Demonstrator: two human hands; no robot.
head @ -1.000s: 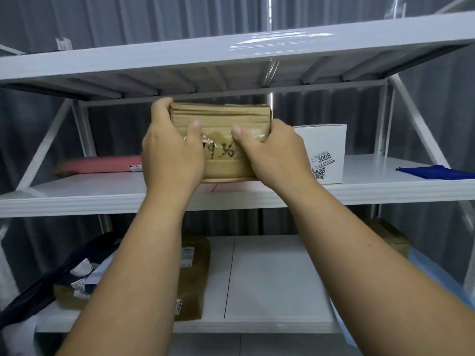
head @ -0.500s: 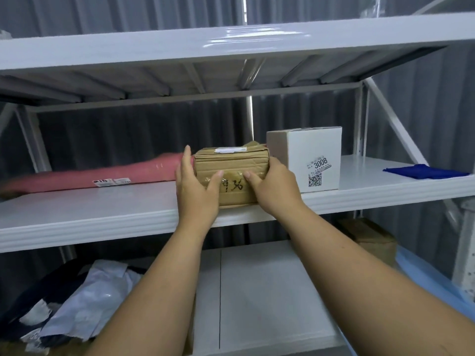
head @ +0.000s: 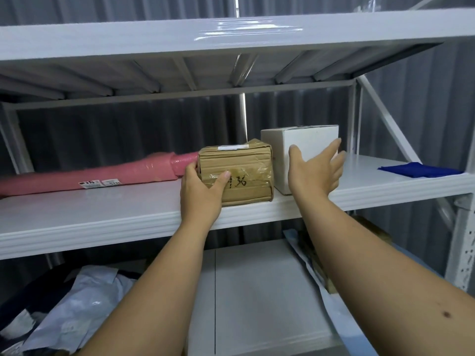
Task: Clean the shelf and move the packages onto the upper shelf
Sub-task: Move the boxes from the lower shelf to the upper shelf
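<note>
On the white metal middle shelf [head: 102,217], a long pink plastic-wrapped roll [head: 102,174] with small labels lies at the left, its right end reaching behind the left hand. The left hand [head: 200,194] grips the left front corner of the brown taped cardboard box [head: 244,173], thumb laid across the front face next to the handwritten marks, fingers wrapped round the left side. That box sits flat on the shelf near its front edge, just beside the white cardboard box [head: 300,147] to its right. The right hand [head: 314,173] hovers in front of the white box with fingers spread and straight, holding nothing; whether it touches the box I cannot tell. Farther right lies a folded dark blue cloth [head: 419,170]. Below, the lower shelf [head: 257,291] carries crumpled grey mailer bags [head: 72,312] at the left.
</note>
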